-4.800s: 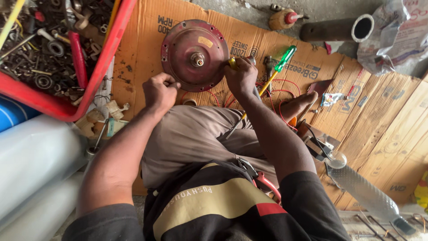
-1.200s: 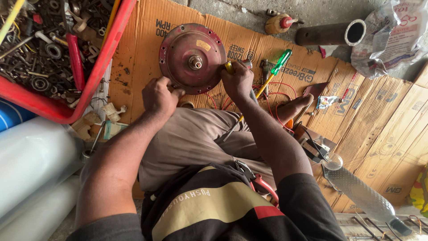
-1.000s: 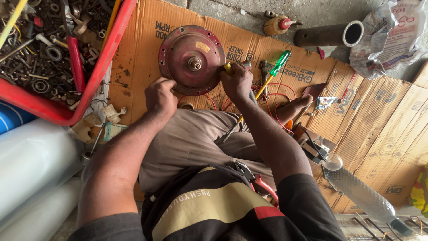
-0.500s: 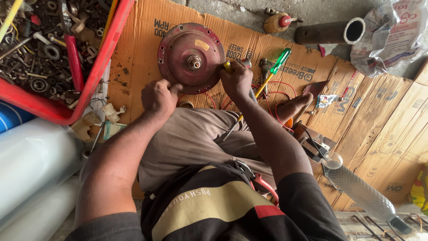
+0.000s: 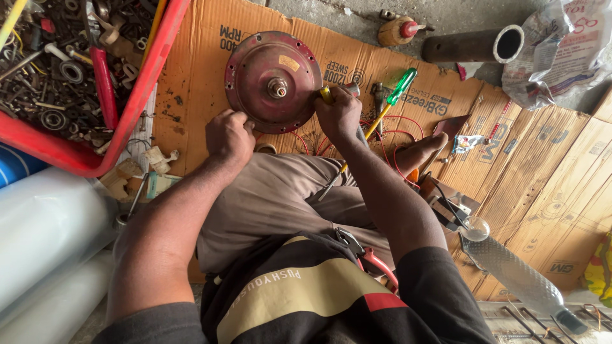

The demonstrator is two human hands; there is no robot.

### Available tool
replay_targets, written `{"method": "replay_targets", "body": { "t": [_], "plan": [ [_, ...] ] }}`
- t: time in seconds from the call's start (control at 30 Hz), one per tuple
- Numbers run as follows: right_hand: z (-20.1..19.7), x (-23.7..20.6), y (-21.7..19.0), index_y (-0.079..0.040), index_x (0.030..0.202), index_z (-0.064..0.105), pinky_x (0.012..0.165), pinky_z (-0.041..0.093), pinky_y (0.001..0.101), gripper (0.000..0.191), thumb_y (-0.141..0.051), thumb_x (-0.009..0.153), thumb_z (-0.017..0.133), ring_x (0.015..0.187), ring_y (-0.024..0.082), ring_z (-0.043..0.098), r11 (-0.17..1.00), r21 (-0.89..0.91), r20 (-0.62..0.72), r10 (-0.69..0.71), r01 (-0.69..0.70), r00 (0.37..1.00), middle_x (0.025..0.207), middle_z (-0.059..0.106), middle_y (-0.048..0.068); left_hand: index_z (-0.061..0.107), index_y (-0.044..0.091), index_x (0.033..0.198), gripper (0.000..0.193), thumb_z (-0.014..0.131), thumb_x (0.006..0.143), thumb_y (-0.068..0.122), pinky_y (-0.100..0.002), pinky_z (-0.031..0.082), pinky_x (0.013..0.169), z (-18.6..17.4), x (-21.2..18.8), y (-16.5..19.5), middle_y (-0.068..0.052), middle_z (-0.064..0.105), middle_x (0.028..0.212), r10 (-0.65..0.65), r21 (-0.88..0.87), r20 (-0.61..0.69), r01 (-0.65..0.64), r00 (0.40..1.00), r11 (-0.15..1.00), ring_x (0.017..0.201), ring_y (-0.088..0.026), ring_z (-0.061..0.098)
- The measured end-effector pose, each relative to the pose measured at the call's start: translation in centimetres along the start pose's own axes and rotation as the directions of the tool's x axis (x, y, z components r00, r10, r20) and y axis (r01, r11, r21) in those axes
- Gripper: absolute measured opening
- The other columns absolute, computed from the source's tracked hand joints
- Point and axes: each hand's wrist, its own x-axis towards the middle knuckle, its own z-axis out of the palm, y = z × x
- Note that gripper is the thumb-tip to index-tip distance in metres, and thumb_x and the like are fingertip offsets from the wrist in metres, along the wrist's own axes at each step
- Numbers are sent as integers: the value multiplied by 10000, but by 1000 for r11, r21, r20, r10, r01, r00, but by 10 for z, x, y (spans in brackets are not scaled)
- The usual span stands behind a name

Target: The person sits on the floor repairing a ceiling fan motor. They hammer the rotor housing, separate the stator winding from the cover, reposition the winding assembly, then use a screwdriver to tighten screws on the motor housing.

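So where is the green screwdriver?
In the head view, the green screwdriver lies on the cardboard, just right of the right hand and the round red motor cover.

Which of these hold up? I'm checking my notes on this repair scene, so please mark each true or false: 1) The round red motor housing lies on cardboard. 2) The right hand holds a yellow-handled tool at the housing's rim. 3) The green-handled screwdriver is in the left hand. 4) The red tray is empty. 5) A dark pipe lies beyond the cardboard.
1) True: the round red motor housing lies on the cardboard.
2) True: the right hand grips a yellow-handled tool at its rim.
3) False: the green-handled screwdriver lies on the cardboard; the left hand is closed at the housing's lower edge.
4) False: the red tray is full of metal parts.
5) True: the dark pipe lies on the floor.
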Motion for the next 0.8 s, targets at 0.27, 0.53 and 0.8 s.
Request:
{"method": "replay_targets", "body": {
  "t": [0.27, 0.53, 0.8],
  "plan": [
    [-3, -1, -2, -64, 864, 774, 702, 574, 378, 134, -144, 756, 773, 717, 240, 730, 996, 85, 34, 22, -25, 999, 782, 728, 107, 743, 23, 816, 261, 776, 928, 256, -519, 543, 743, -7, 2, 8, -225, 720, 810, -195, -10, 101, 197, 976, 980, 800, -428, 698],
    [-1, -2, -1, -35, 879, 760, 718, 575, 398, 157, -146, 790, 825, 739, 268, 729, 997, 57, -9, -56, 57, 998, 837, 734, 128, 775, 48, 795, 222, 788, 861, 260, -466, 582, 787, -12, 11, 11, -212, 736, 794, -395, -156, 197, 427, 897, 891, 800, -377, 741],
    [4, -14, -3, -10, 857, 696, 722, 544, 472, 184, -132, 798, 819, 790, 378, 691, 996, -49, -31, -75, 74, 997, 857, 696, 159, 779, 27, 831, 116, 785, 803, 139, -481, 595, 715, -13, 29, 10, -243, 717, 844, -151, 152, 232, 117, 961, 981, 826, -411, 722]
  ]
}}
